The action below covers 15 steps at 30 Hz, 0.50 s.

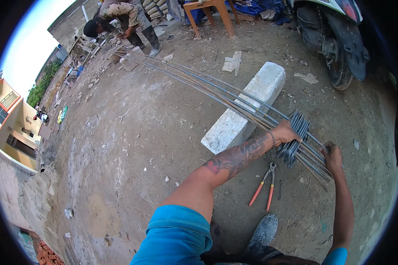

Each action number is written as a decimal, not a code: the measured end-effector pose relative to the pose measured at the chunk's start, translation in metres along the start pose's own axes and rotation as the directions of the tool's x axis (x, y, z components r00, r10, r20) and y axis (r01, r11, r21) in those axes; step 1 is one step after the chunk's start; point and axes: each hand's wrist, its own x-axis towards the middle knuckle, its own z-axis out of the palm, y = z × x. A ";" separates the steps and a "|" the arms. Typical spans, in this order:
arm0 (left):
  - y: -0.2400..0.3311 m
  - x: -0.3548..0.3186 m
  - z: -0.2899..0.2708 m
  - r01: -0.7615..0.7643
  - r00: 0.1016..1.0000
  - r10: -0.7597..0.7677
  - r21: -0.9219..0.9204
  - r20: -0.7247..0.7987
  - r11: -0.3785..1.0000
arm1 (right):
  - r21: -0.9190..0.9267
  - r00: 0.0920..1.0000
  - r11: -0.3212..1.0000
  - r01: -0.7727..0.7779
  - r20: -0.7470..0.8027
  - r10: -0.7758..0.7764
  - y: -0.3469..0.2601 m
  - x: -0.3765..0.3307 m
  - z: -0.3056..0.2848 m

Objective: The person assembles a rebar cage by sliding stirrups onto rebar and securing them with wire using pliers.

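Several long steel rods [199, 86] run from the far left, across a whitish concrete block [247, 108], to my hands at the right. A tight stack of bent steel stirrups [299, 125] surrounds the rods near their close end. My left hand [285, 132] is closed on the stirrups at their left side, its tattooed forearm crossing just beyond the block's near end. My right hand [333, 157] is closed round a rod end right of the stack; its fingertips are partly hidden. Pincers [264, 186] with red-orange handles lie on the ground below the stack, jaws away from me.
At the far left another person [124, 20] in boots bends over near the rods' far ends. A motorcycle [336, 44] stands at the far right, and an orange-brown chair [210, 9] at the back. My boot [263, 229] is just below the pincers. Paper scraps [232, 62] lie beyond the block.
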 end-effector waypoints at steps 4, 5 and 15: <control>0.001 0.000 -0.002 -0.020 1.000 0.021 -0.010 0.004 1.000 | 0.014 0.999 1.000 -0.004 -0.037 0.005 -0.003 -0.005 0.001; 0.003 -0.002 -0.002 0.001 1.000 -0.001 0.000 0.006 1.000 | -0.002 0.992 0.999 0.048 -0.115 -0.048 -0.001 -0.008 0.002; 0.020 -0.023 -0.005 0.078 0.994 -0.085 0.099 0.073 0.992 | -0.032 0.997 0.999 0.037 -0.064 -0.039 0.003 -0.013 0.004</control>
